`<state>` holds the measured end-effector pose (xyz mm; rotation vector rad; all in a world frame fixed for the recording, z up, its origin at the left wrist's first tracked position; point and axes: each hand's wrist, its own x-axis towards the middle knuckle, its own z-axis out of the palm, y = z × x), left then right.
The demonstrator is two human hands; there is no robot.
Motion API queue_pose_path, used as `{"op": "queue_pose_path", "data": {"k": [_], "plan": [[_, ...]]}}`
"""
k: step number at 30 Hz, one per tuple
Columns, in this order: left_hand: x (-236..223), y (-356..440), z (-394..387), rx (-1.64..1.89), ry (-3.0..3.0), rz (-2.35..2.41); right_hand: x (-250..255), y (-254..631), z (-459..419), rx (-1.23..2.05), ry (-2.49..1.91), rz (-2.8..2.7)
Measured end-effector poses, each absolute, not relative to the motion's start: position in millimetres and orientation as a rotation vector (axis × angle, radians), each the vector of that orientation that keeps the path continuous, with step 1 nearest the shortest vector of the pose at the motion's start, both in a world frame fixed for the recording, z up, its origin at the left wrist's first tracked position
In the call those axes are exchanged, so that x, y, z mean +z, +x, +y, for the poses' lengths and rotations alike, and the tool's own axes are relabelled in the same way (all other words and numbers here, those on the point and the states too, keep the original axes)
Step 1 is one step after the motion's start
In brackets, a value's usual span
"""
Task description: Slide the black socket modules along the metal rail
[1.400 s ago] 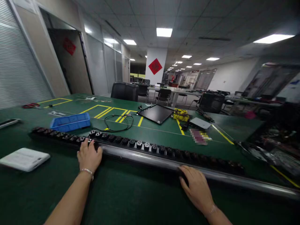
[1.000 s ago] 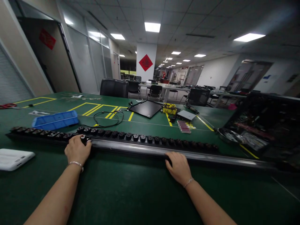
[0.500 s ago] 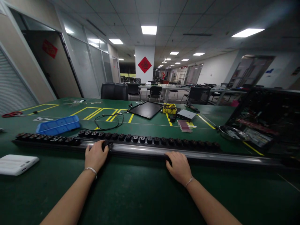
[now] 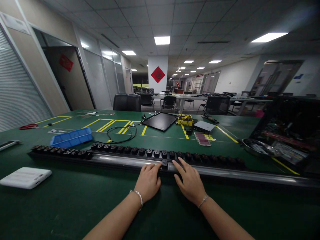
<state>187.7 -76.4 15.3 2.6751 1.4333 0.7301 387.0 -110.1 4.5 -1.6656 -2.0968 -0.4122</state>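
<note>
In the head view, a black socket module sits on a long rail between both hands. The left hand touches its left side, thumb apart; the right hand spreads its fingers just beside it.

Open-plan office with a workbench, black office chair, ceiling light panels, glass partitions, green worktable

The left hand wears a bright silver-coloured bracelet looped around its wrist. Around the wrist of the right hand sits a thinner silvery chain, its links too small to tell apart. Both forearms are bare.
</note>
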Motion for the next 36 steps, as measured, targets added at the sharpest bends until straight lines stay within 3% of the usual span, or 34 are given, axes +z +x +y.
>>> {"op": "queue_pose_path", "data": {"k": [5, 11, 25, 31, 36], "plan": [[17.2, 196.8, -75.0, 0.646, 2.724, 1.173, 8.4, 376.6, -95.5, -0.403, -1.599, -2.13], [7.3, 174.1, -60.1, 0.666, 2.743, 1.413, 11.8, 409.1, -92.8, -0.339, -1.688, -1.915], [12.7, 166.3, -58.7, 0.637, 2.759, 1.449, 10.5, 462.8, -99.1, -0.363, -1.946, -1.742], [9.1, 165.6, -57.3, 0.676, 2.765, 1.429, 2.0, 521.6, -112.0, -0.423, -2.001, -1.624], [7.1, 165.1, -56.1, 0.694, 2.757, 1.422, -17.9, 619.6, -131.5, -0.402, -2.127, -1.339]]}}
